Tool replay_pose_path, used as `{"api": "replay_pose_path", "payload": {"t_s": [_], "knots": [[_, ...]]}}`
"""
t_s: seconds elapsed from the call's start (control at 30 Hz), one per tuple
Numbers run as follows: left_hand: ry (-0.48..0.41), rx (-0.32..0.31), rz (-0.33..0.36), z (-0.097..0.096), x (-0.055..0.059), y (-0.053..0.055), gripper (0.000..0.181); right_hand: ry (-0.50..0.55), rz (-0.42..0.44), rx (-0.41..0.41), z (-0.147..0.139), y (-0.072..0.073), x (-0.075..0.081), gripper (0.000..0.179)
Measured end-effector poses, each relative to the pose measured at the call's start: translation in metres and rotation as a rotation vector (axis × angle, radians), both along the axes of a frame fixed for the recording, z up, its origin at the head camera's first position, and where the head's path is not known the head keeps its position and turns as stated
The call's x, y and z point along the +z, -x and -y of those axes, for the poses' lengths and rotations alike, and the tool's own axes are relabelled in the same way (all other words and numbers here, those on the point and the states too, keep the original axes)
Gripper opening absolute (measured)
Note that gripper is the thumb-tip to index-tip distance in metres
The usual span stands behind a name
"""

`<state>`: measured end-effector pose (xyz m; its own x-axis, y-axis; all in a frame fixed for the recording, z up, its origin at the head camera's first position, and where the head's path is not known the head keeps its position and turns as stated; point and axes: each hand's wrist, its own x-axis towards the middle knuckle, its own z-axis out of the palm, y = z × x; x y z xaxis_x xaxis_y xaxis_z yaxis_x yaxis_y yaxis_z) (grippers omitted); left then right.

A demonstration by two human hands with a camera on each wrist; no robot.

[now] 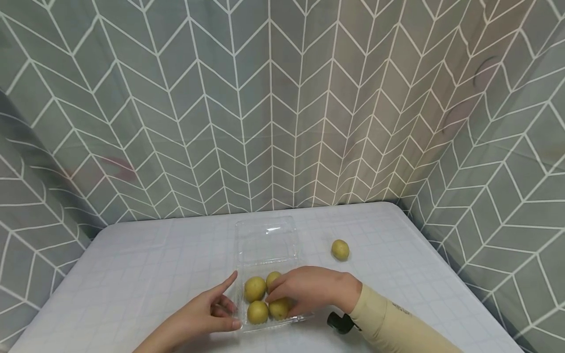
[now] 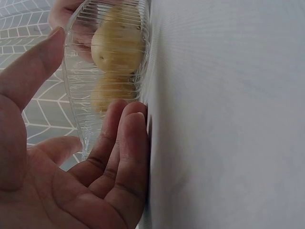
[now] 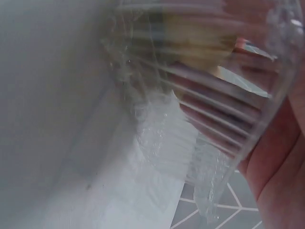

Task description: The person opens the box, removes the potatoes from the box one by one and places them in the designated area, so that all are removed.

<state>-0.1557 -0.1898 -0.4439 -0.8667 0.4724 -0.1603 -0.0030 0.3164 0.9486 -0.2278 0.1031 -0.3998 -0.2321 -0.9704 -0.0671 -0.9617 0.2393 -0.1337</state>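
A clear plastic clamshell box (image 1: 295, 319) lies on the table with its lid (image 1: 266, 240) folded back. Several round yellow fruits sit in its base, among them one at the back left (image 1: 254, 289) and one at the front left (image 1: 257, 312). My right hand (image 1: 311, 291) reaches in from the right, its fingers around the front right fruit (image 1: 279, 310). Through the ribbed wall in the right wrist view, those fingers (image 3: 214, 102) show beside the yellow fruit. My left hand (image 2: 76, 162) is at the box's left side, fingers spread and fingertips against the wall.
One more yellow fruit (image 1: 340, 250) lies on the table, right of the lid. A white cloth with faint grid lines covers the table (image 1: 167, 264). Grey curtains (image 1: 282, 108) with white zigzag lines stand behind and at both sides. A black wrist device (image 1: 340, 322) is below my right wrist.
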Motion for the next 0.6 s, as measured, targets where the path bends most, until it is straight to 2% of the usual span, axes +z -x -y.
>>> {"api": "replay_pose_path", "payload": {"t_s": [0.1, 0.37, 0.6], "knots": [[0.000, -0.003, -0.008, -0.001, 0.000, 0.000, 0.102, 0.031, 0.022, 0.020, -0.003, 0.004, 0.000, 0.048], [-0.002, -0.005, -0.010, -0.001, 0.001, 0.000, 0.101, 0.149, 0.200, 0.027, -0.013, 0.013, -0.001, 0.049], [0.006, 0.004, 0.000, 0.000, 0.000, 0.001, 0.102, 0.159, 0.213, -0.002, -0.017, 0.014, -0.002, 0.050]]}}
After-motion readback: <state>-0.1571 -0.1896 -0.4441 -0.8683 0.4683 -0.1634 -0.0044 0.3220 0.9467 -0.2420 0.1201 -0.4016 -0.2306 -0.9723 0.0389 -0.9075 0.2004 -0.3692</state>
